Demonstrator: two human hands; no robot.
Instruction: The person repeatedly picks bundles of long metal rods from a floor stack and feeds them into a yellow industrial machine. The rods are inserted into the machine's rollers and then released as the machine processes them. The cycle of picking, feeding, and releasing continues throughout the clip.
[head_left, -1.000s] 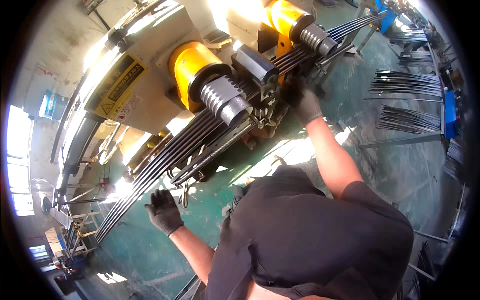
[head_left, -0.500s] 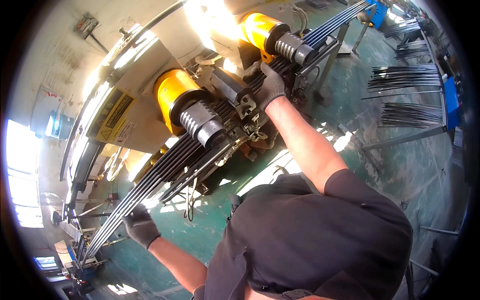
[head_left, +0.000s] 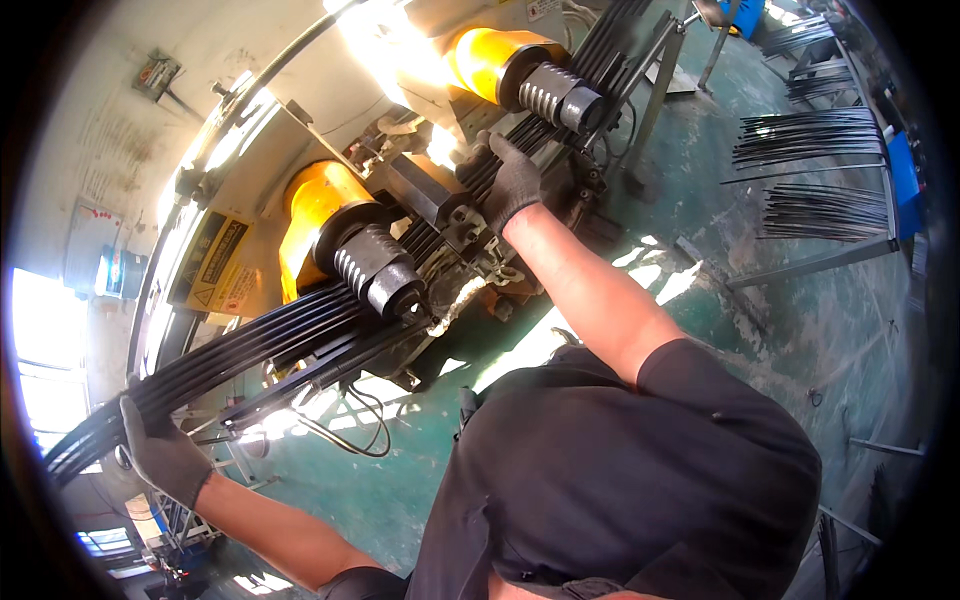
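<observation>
A bundle of long black metal rods (head_left: 265, 345) runs diagonally across a bending-type machine with two yellow housings. Near the bundle's left end my left hand (head_left: 165, 462), in a grey glove, is closed round the rods, thumb in front and fingers hidden beneath or behind them. At the machine's middle, my right hand (head_left: 515, 180), also gloved, grips the rods between the two housings; some of its fingers are hidden. The left yellow housing (head_left: 325, 205) carries a dark ridged cylinder (head_left: 372, 265) just above the rods. A similar cylinder (head_left: 560, 95) projects from the right yellow housing (head_left: 490, 60).
A dark block (head_left: 425, 185) and clamp parts stand between the housings. Loose cables (head_left: 365, 425) hang below the machine. A curved metal rail (head_left: 150, 270) arches behind at left. At right, a rack (head_left: 815, 265) carries several bundles of thin dark rods above the green floor.
My left hand has moved left and up, raising the left part of the rods, which now lie at a shallower slant. My right hand stays on the bundle, shifted slightly with the view.
</observation>
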